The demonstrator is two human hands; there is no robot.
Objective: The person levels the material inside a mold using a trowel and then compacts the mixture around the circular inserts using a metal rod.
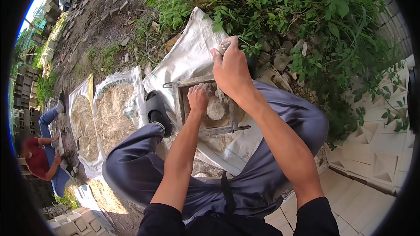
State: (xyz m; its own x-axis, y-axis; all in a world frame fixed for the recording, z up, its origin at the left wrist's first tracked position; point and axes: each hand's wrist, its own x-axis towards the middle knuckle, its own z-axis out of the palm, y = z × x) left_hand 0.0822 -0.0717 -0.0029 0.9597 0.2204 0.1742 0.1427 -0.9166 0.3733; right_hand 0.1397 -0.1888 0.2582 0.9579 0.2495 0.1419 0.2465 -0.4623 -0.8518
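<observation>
Between my legs a wooden frame (195,81) of crossed bars lies on a white woven sack (192,46). Inside it, toward the left, my left hand (199,98) rests low with dusty fingertips pointing forward, pressing on the dusty surface. Beside that hand sits a round, pale, powdery lump (215,110). Raised above the frame's right side, my right hand (232,63) is closed around the handle of a tool (225,46). A narrow part of it shows below the fist, close to the lump; its exact kind is unclear.
Two open sacks of pale powder (114,109) stand at the left, near my sandal (156,108). Green plants (262,8) crowd the far right. Pale patterned tiles (372,153) lie at the right. A person in a red shirt (38,159) sits far left.
</observation>
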